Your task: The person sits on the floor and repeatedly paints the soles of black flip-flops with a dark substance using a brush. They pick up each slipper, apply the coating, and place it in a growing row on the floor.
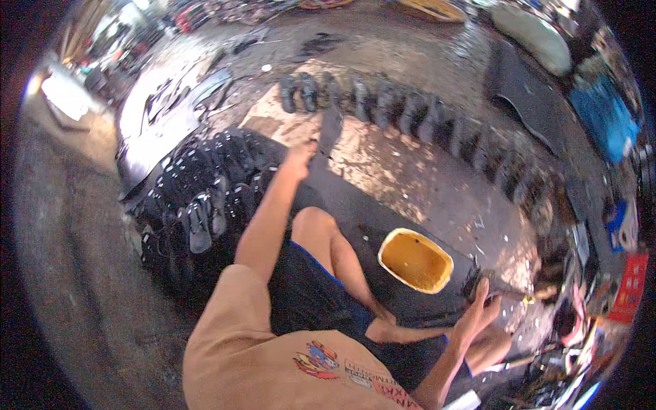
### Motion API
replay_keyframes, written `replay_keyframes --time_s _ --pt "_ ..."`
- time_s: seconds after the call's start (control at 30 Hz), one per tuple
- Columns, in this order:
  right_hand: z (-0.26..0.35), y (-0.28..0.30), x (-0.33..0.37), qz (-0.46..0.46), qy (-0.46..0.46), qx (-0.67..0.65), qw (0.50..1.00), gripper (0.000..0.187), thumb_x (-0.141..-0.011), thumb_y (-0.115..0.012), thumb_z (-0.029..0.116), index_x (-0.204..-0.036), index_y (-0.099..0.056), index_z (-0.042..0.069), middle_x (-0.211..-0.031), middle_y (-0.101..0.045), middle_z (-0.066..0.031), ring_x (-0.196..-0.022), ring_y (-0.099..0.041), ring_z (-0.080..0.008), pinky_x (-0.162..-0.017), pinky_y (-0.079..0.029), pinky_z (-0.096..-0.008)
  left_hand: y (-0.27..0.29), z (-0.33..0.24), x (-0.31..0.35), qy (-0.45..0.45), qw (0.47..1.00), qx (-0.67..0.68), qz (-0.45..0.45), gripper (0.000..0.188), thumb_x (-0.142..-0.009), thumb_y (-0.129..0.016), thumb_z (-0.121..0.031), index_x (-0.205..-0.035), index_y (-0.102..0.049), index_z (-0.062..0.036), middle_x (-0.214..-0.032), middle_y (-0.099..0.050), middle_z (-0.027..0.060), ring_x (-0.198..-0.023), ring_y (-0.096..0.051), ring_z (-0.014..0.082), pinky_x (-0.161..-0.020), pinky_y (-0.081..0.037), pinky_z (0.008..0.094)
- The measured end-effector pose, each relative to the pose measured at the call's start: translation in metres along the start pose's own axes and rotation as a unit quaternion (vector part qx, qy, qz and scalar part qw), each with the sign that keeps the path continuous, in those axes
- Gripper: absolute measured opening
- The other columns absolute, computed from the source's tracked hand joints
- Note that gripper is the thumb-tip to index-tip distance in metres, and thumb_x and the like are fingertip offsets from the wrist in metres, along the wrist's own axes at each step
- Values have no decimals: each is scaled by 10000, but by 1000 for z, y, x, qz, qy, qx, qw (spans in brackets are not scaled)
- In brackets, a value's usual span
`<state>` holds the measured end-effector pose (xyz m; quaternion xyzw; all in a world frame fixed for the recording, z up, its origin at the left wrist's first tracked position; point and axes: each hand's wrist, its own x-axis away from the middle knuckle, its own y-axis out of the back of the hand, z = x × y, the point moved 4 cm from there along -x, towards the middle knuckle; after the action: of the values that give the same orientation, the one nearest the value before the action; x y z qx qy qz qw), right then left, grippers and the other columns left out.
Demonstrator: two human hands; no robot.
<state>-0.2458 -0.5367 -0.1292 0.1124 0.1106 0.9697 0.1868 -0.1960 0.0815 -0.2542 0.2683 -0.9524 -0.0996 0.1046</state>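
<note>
- Two bare hands are in view, and we find the left hand [298,160] stretched forward, its fingers together on the near end of a sole-shaped piece [332,128].
- That piece looks flat, long and dark grey, slightly blurred; it lies in front of us, its far end close to the row of dark sandals [413,117].
- Our right hand [482,314], lower and off to the right, has its thumb raised beside a small dark object [471,280]; we cannot tell whether its fingers close on anything.
- Between the hands, nearer the right one, we see a rounded rectangular tub [450,265], pale-rimmed and amber inside, on a long dark mat [362,205].
- Left of our left forearm, dark footwear [199,229] lies crowded together, with bright glints.
- Our tan shirt [260,355] bears a colourful figure and printed lettering; at far right, a red sheet [629,290] shows pale marks too small for us to make out.
- Farther up, at right, sits crumpled blue plastic [605,116].
</note>
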Motion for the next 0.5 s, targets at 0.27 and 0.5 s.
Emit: replay_keyframes --time_s 0.27,0.5 --pt "-33 -43 -5 20 1 49 999 573 -1056 -606 443 -1274 -623 -87 -1197 -671 -147 -1029 -589 -208 -902 -487 -369 0 50 -4 74 985 -71 -140 387 -920 -670 -269 -1195 -698 1 -1137 -724 239 -1031 -689 364 -931 -517 513" --pt "46 27 21 -199 27 221 954 725 -881 -749 561 -1280 -661 -38 -1199 -721 -209 -1062 -687 -316 -963 -539 -487 273 -64 150 -14 651 -506 -565 747 -725 -771 -343 -1290 -532 85 -1322 -543 295 -1211 -553 431 -1036 -471 504"
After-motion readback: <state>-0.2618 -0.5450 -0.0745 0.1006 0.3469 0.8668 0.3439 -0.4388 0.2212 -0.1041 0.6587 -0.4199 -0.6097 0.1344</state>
